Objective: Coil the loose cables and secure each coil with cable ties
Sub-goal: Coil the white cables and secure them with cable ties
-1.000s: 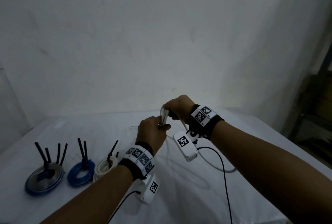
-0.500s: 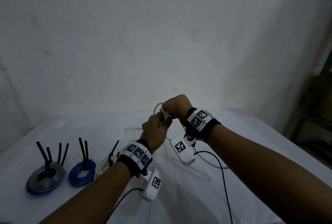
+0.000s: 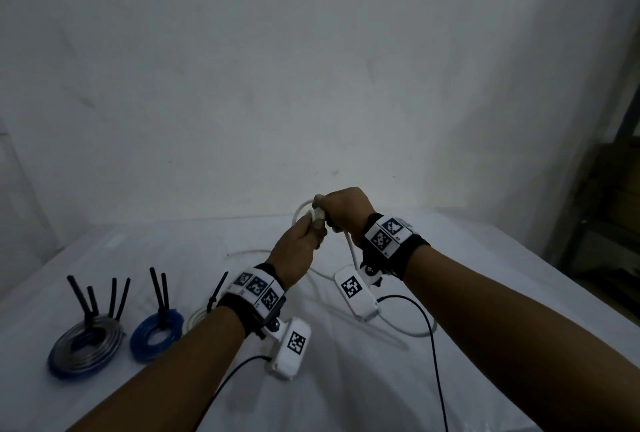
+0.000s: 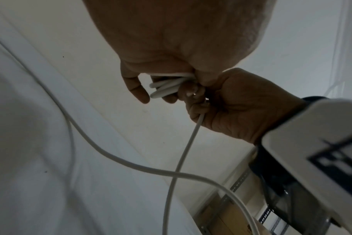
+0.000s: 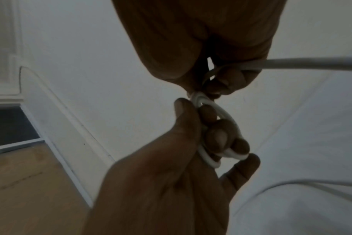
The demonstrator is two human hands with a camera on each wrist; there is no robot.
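Both hands (image 3: 304,244) pinch white cable (image 3: 349,244) above white-draped table (image 3: 485,293).

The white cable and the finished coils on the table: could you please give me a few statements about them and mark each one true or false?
1. Both hands hold the round white cable up above the white-covered table. True.
2. The left hand rests open on the table. False: it grips the small white loops.
3. Part of the white cable lies loose on the cloth. True.
4. The blue cable coil lies untied. False: black cable ties stick up from it.
5. The right hand holds a black cable tie. False: only white cable shows in its fingers.
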